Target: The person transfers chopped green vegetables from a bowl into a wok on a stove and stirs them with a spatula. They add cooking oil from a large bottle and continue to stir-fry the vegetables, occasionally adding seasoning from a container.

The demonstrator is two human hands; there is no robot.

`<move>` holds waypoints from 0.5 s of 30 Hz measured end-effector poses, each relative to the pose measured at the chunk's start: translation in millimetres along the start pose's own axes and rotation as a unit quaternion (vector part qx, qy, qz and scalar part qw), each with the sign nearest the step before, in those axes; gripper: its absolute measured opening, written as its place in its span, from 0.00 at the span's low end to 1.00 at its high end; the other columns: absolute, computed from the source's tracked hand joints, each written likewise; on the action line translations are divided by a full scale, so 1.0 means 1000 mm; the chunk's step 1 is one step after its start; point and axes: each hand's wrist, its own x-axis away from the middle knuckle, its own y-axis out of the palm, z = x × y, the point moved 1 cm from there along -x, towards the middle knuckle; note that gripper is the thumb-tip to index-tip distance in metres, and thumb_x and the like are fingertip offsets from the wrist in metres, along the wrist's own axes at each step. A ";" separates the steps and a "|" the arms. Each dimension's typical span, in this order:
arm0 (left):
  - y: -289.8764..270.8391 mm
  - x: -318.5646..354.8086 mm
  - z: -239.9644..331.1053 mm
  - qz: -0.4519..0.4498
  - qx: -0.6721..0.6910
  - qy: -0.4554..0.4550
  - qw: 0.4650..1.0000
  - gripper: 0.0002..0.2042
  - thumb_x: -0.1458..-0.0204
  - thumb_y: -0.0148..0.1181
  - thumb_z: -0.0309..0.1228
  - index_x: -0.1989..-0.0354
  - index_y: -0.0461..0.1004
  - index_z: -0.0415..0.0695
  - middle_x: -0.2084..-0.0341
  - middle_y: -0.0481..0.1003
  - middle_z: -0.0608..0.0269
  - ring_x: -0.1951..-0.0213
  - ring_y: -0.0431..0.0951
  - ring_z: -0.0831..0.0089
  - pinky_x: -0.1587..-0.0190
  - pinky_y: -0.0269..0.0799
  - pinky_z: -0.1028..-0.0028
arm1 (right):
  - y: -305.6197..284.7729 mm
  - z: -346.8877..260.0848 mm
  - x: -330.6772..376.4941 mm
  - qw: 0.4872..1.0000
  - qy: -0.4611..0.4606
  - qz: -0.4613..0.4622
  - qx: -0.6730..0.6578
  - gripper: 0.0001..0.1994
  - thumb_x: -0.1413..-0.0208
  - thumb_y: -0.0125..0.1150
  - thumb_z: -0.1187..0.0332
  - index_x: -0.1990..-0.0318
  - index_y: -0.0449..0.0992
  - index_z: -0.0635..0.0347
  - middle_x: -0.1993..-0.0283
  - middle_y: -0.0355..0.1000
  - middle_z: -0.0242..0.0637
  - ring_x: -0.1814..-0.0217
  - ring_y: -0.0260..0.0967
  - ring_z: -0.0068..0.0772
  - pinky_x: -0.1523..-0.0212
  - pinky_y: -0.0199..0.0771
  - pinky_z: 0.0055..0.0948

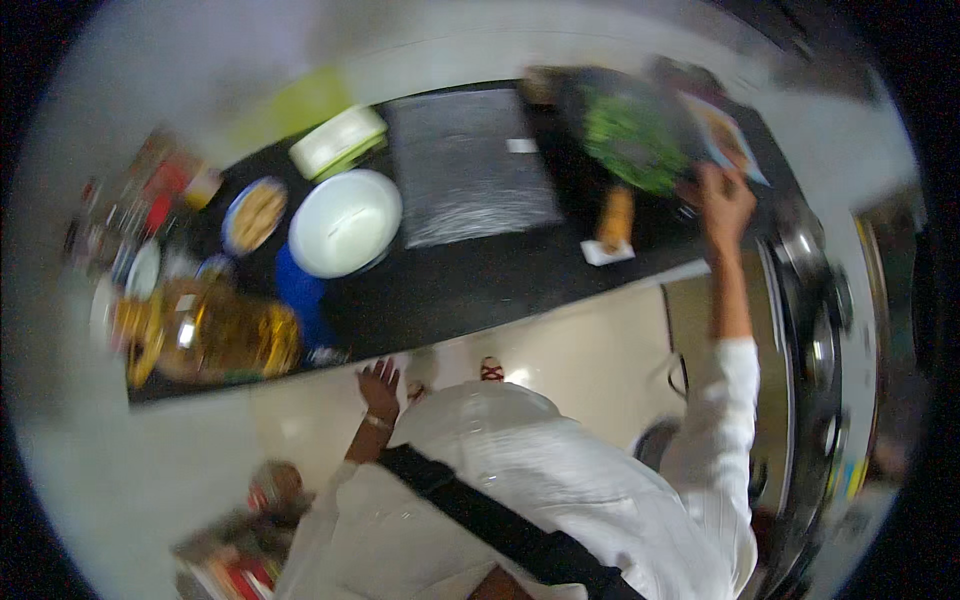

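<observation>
My right hand (727, 205) reaches out over the far right of the black counter (470, 285). Its blurred fingertips come close to the edge of a dark round vessel (572, 105) full of green leaves (640, 135) and to a picture-printed packet (728, 142). Whether they grip anything is hidden by the smear. Low beside the counter's front edge hangs my left hand (378, 390), its fingers spread and holding nothing. Between the hands, on the counter, lie a plastic-wrapped dark flat sheet (475, 165) and a white bowl (345, 223).
A large bottle of yellow oil (220, 330) stands at the left end, near a plate of tan pieces (256, 215) and a green-and-white container (340, 142). An orange-brown object (616, 218) lies near the leaves. Steel pots (800, 240) line the right side.
</observation>
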 end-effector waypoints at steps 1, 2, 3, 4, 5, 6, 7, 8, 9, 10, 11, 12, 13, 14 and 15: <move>0.019 0.010 0.009 0.066 0.032 0.003 0.997 0.26 0.42 0.37 0.46 0.40 0.48 0.46 0.41 0.51 0.51 0.43 0.58 0.52 0.43 0.55 0.50 | -0.011 -0.005 0.004 1.000 0.003 0.008 -0.005 0.07 0.47 0.54 0.69 0.67 0.73 0.65 0.71 0.71 0.32 0.74 0.67 0.20 0.75 0.70 0.21; 0.027 0.018 0.016 0.071 0.029 0.023 0.997 0.27 0.43 0.38 0.48 0.40 0.48 0.44 0.42 0.54 0.51 0.43 0.59 0.55 0.42 0.55 0.54 | -0.018 0.000 0.013 1.000 0.005 0.014 -0.012 0.09 0.47 0.54 0.69 0.65 0.73 0.66 0.69 0.71 0.33 0.74 0.67 0.20 0.74 0.70 0.21; 0.026 0.024 0.025 0.072 0.022 0.041 0.996 0.29 0.44 0.39 0.49 0.40 0.47 0.42 0.44 0.56 0.52 0.44 0.60 0.59 0.42 0.55 0.58 | -0.025 0.010 0.024 1.000 0.005 0.014 -0.013 0.10 0.46 0.54 0.68 0.63 0.74 0.66 0.68 0.72 0.33 0.73 0.67 0.20 0.74 0.71 0.20; 0.000 0.014 0.026 0.091 -0.018 0.085 0.992 0.28 0.43 0.38 0.49 0.39 0.47 0.44 0.44 0.56 0.52 0.46 0.62 0.61 0.43 0.57 0.61 | -0.025 0.038 0.027 0.996 -0.073 0.020 0.042 0.10 0.45 0.53 0.68 0.62 0.74 0.66 0.70 0.70 0.29 0.75 0.63 0.17 0.75 0.65 0.16; -0.001 0.025 0.038 0.128 -0.044 0.123 0.983 0.28 0.43 0.39 0.47 0.39 0.45 0.45 0.43 0.54 0.53 0.46 0.62 0.63 0.44 0.57 0.64 | -0.018 0.021 0.045 0.997 0.029 -0.027 0.071 0.10 0.44 0.52 0.68 0.61 0.74 0.65 0.70 0.68 0.28 0.74 0.60 0.15 0.74 0.61 0.14; 0.010 0.039 0.053 0.158 -0.071 0.156 0.972 0.29 0.43 0.40 0.46 0.38 0.44 0.45 0.41 0.53 0.53 0.47 0.62 0.65 0.45 0.57 0.67 | -0.021 0.034 0.054 0.997 -0.041 -0.029 0.056 0.11 0.44 0.52 0.67 0.61 0.74 0.65 0.71 0.67 0.26 0.72 0.60 0.15 0.73 0.60 0.14; 0.019 0.050 0.066 0.216 -0.090 0.246 0.940 0.29 0.43 0.41 0.40 0.38 0.40 0.40 0.41 0.50 0.49 0.43 0.56 0.64 0.42 0.49 0.67 | -0.019 0.038 0.062 0.998 0.016 -0.038 0.045 0.11 0.44 0.52 0.67 0.60 0.73 0.65 0.67 0.70 0.29 0.70 0.62 0.17 0.70 0.63 0.16; 0.030 0.057 0.084 0.269 -0.114 0.330 0.898 0.30 0.43 0.42 0.35 0.38 0.37 0.35 0.40 0.48 0.46 0.39 0.51 0.62 0.38 0.42 0.67 | -0.018 0.057 0.064 0.999 -0.037 -0.009 0.023 0.11 0.44 0.52 0.68 0.58 0.72 0.65 0.60 0.71 0.34 0.67 0.63 0.19 0.68 0.65 0.17; 0.033 0.064 0.108 0.278 -0.144 0.389 0.866 0.31 0.44 0.43 0.33 0.38 0.37 0.36 0.41 0.49 0.45 0.40 0.51 0.63 0.39 0.42 0.66 | -0.020 0.063 0.067 1.000 0.016 -0.012 0.008 0.11 0.45 0.53 0.69 0.58 0.72 0.65 0.54 0.70 0.38 0.63 0.64 0.20 0.65 0.66 0.18; 0.035 0.075 0.136 0.285 -0.179 0.447 0.829 0.31 0.45 0.45 0.31 0.37 0.37 0.36 0.41 0.49 0.45 0.40 0.52 0.63 0.39 0.42 0.66 | -0.018 0.056 0.069 1.000 0.006 -0.023 0.004 0.11 0.46 0.54 0.70 0.57 0.71 0.65 0.53 0.69 0.37 0.62 0.64 0.22 0.64 0.66 0.19; 0.046 0.083 0.164 0.259 -0.192 0.522 0.789 0.30 0.45 0.45 0.31 0.38 0.38 0.36 0.43 0.52 0.46 0.42 0.53 0.64 0.39 0.43 0.67 | -0.022 0.063 0.071 0.999 0.029 -0.003 -0.019 0.12 0.46 0.54 0.70 0.56 0.71 0.65 0.52 0.69 0.37 0.59 0.64 0.23 0.63 0.67 0.21; 0.065 0.095 0.192 0.229 -0.207 0.597 0.740 0.30 0.44 0.45 0.32 0.38 0.39 0.36 0.44 0.54 0.48 0.43 0.55 0.65 0.40 0.45 0.68 | -0.017 0.048 0.077 0.999 0.020 0.015 -0.029 0.14 0.46 0.55 0.65 0.54 0.71 0.62 0.60 0.71 0.33 0.69 0.64 0.19 0.70 0.66 0.20; 0.093 0.112 0.215 0.210 -0.148 0.608 0.751 0.28 0.44 0.45 0.33 0.39 0.43 0.36 0.47 0.56 0.49 0.47 0.58 0.67 0.43 0.50 0.70 | -0.016 0.046 0.079 0.999 0.019 0.025 -0.034 0.15 0.46 0.55 0.65 0.53 0.70 0.63 0.59 0.71 0.34 0.68 0.64 0.20 0.69 0.66 0.20; 0.118 0.131 0.235 0.192 -0.087 0.618 0.757 0.27 0.44 0.46 0.33 0.40 0.46 0.35 0.50 0.58 0.51 0.50 0.61 0.70 0.45 0.56 0.71 | -0.013 0.048 0.080 0.998 0.016 0.033 -0.043 0.15 0.46 0.55 0.66 0.53 0.70 0.63 0.58 0.70 0.34 0.68 0.65 0.21 0.69 0.66 0.20; 0.129 0.141 0.253 0.167 -0.091 0.619 0.762 0.24 0.44 0.46 0.35 0.43 0.51 0.36 0.54 0.62 0.54 0.56 0.65 0.73 0.52 0.62 0.75 | -0.011 0.051 0.080 0.998 0.022 0.031 -0.056 0.15 0.47 0.56 0.68 0.52 0.69 0.63 0.56 0.69 0.36 0.64 0.65 0.23 0.67 0.68 0.22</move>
